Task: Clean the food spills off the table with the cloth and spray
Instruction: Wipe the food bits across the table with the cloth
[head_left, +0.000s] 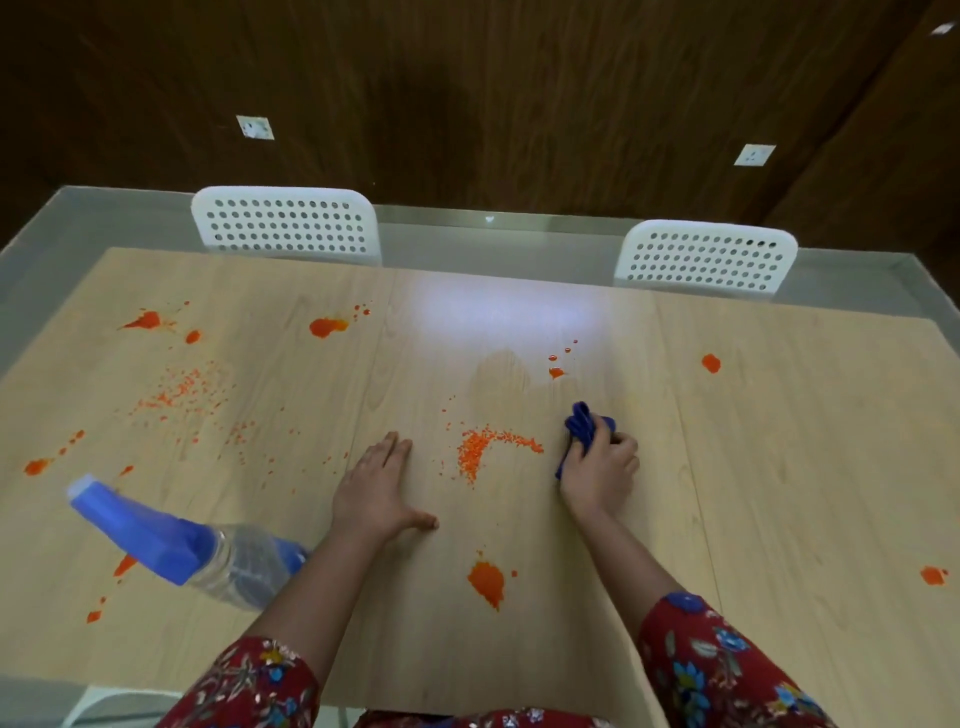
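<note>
**Cloth hand.** The right hand (597, 475) grips the blue cloth (586, 427), fingers curled round it so that it forms a bunched wad. The wad meets the table (779, 467) just right of the crumb pile (483, 449). A bunched cloth gives a firm edge that probably pushes loose grains instead of smearing them. The curved shape of the pile suggests that the grains are being swept together.

**Free hand.** The left hand (375, 488) lies flat, palm down, with straight fingers and spread thumb, and holds nothing. It rests just left of the pile, probably as a brace for the lean over the table or as a stop for the grains.

**Spray.** The spray bottle (171, 545) is on the table at the left, near the left forearm, within reach and untouched. Whether it stands or lies on its side cannot be told in this wide-angle view.

**Surface.** A faint damp patch (511, 369) shows beyond the cloth, beside small orange drops (557, 371). Wet orange blobs (326, 326) lie along the far side, and a larger blob (487, 581) lies between the forearms. Scattered grains (176, 395) cover the left half. Most of the task appears undone.
</note>
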